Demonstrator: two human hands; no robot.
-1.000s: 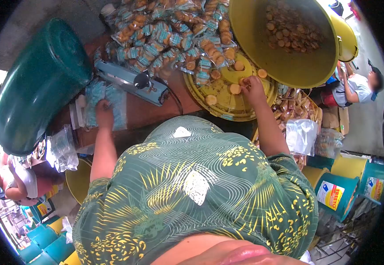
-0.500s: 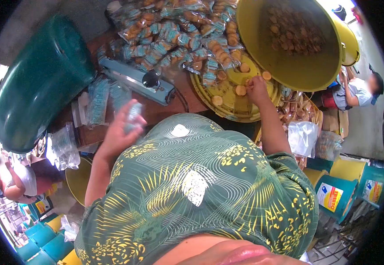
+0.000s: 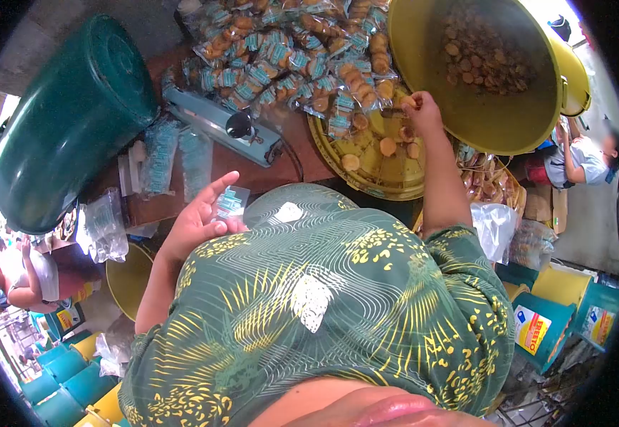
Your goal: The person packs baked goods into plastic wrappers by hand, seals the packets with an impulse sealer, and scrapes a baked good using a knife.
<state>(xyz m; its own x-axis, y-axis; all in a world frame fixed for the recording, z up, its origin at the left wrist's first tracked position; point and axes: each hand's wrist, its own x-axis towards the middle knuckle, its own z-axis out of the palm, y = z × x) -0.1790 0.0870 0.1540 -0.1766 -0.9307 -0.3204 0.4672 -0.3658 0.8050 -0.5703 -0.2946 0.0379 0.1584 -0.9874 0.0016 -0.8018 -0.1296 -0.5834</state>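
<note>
In my left hand [image 3: 194, 226], in front of my chest, is a small clear plastic bag [image 3: 229, 202] with teal print; the index finger stretches out past it. My right hand [image 3: 425, 114] pinches a round golden cookie [image 3: 410, 102] over the yellow lid [image 3: 334, 158], close to the rim of the tilted yellow bucket [image 3: 498, 135]. Several loose cookies [image 3: 387, 147] lie on the lid. Inside the bucket is a heap of more cookies [image 3: 484, 60]. Filled cookie packets [image 3: 274, 57] are piled behind the lid.
A blue bag sealer [image 3: 217, 124] with a black knob lies on the brown table. Stacks of printed bags [image 3: 160, 156] sit left of it, beside a large green bucket [image 3: 74, 121]. Another person [image 3: 585, 160] is at the right, and one [image 3: 32, 274] at the left.
My right hand has moved up and away from the lid's middle, now with a cookie in its fingers. My left hand has lowered slightly, turning the plastic bag into clearer view.
</note>
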